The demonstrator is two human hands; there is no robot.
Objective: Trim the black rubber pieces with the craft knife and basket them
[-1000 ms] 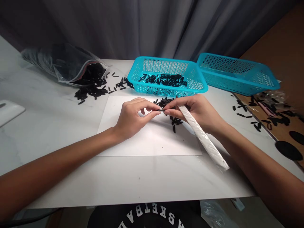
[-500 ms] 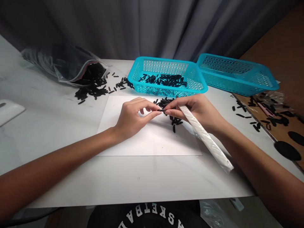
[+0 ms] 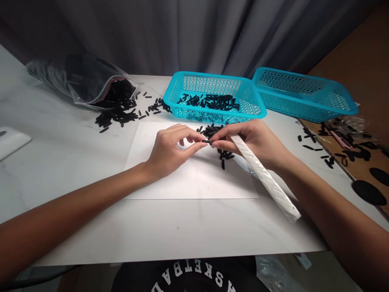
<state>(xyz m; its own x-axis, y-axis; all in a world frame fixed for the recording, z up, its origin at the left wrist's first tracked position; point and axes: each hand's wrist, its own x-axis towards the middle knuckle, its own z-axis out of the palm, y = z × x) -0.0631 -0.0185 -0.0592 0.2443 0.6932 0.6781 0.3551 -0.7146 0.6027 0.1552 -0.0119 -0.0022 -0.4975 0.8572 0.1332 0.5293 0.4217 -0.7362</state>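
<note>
My left hand [image 3: 170, 150] and my right hand [image 3: 255, 140] meet over a white sheet [image 3: 188, 178] on the table. Between the fingertips of both hands is one small black oblong piece [image 3: 207, 141], pinched from either side. A long white wrapped stick [image 3: 264, 178] also rests in my right hand, slanting down to the right past my wrist. Just behind the fingers lies a small heap of black pieces [image 3: 217, 136] on the sheet.
Two turquoise mesh baskets stand at the back: the near basket [image 3: 212, 101] holds black pieces, the far-right basket [image 3: 304, 95] overlaps it. A clear bag [image 3: 85, 83] spills black pieces [image 3: 118, 113] at the back left. More pieces and black discs [image 3: 369, 192] lie on the brown surface at right.
The white stick's lower end has swung slightly to the right and down. Both hands stay pinched together on the black piece.
</note>
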